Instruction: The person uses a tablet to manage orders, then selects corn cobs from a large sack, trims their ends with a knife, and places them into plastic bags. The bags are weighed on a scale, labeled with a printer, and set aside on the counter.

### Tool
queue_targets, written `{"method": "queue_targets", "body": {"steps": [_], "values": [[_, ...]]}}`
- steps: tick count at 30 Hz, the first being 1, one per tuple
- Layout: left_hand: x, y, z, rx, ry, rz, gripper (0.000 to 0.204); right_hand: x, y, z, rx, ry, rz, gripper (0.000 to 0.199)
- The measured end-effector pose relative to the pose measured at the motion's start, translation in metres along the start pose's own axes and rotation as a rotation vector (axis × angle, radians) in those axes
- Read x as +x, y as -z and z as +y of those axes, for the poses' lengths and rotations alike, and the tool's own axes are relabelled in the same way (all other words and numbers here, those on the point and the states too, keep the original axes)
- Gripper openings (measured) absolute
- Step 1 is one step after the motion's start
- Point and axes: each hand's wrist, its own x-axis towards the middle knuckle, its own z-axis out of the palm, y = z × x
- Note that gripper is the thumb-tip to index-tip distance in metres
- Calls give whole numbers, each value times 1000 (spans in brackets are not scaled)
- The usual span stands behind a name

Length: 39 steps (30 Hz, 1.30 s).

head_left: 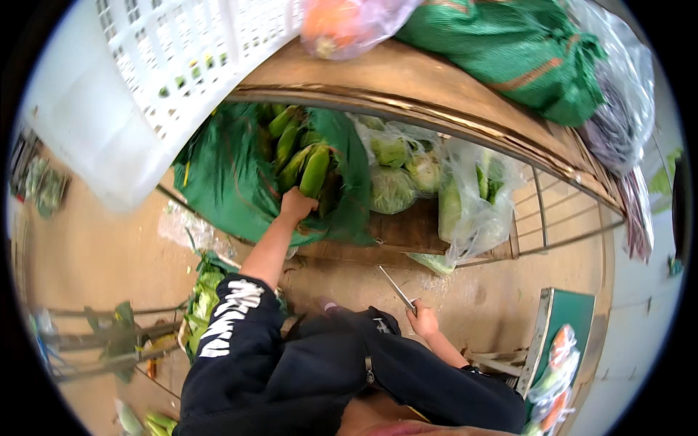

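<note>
My left hand (297, 204) reaches into an open green woven sack (225, 182) on a low shelf. Its fingers are closed round the near end of an ear of corn (315, 171) still in its green husk. Several more husked ears of corn (288, 142) lie beside and behind it in the sack. Lower right, my right hand (422, 318) grips the handle of a knife (395, 286). The narrow blade points up and to the left, apart from the shelf and the sack.
Bagged cabbages (393, 190) and a clear bag of long green vegetables (476, 203) sit right of the sack. Above runs a wooden shelf (320, 76) bearing a white plastic basket (196, 54) and a green sack (509, 54). Leafy greens (203, 298) stand by my left arm; a green-topped stool (567, 320) is at right.
</note>
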Motion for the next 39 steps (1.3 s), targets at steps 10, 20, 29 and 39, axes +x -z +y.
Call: {"method": "queue_targets", "body": {"steps": [10, 20, 29, 39], "values": [[-306, 83, -146, 26, 251, 230, 53, 85, 25, -231, 209, 831, -86, 10], [-502, 85, -246, -34, 626, 626, 40, 69, -199, -398, -357, 1188, -462, 24], [-715, 92, -402, -248, 1260, 1388, 55, 8, -251, -419, -494, 1190, -702, 24], [-649, 147, -507, 702, 1213, 1540, 84, 97, -175, -331, -564, 877, -670, 29]]}}
